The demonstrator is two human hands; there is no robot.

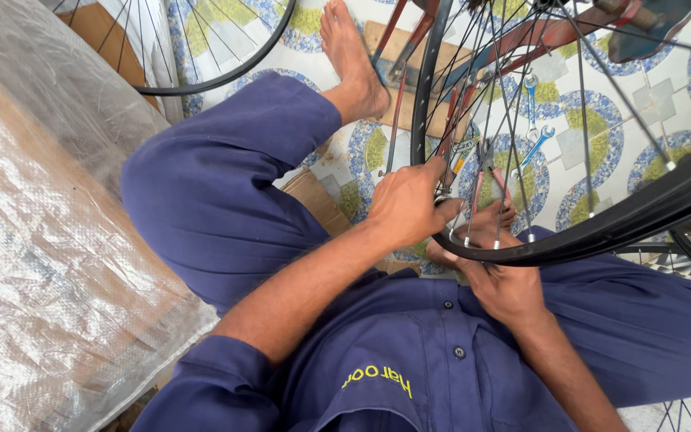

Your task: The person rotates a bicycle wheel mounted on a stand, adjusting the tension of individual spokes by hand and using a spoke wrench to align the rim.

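Note:
A black bicycle wheel rim (601, 228) with thin metal spokes stands upright in front of me, above my lap. My left hand (405, 204) is closed on the rim's near-left edge, with a small metal tool (444, 194) between its fingers at a spoke end. Under the rim's lowest part, my right hand (499, 276) grips the rim from below, fingers curled around it. I sit on the floor in blue clothes, one bare foot (352, 56) stretched forward.
Blue spanners (534, 120) lie on the patterned tile floor beyond the wheel. A red metal frame (537, 36) and wooden boards (397, 96) lie there too. A second wheel (209, 48) leans at top left. Plastic-wrapped cardboard (41, 240) fills the left.

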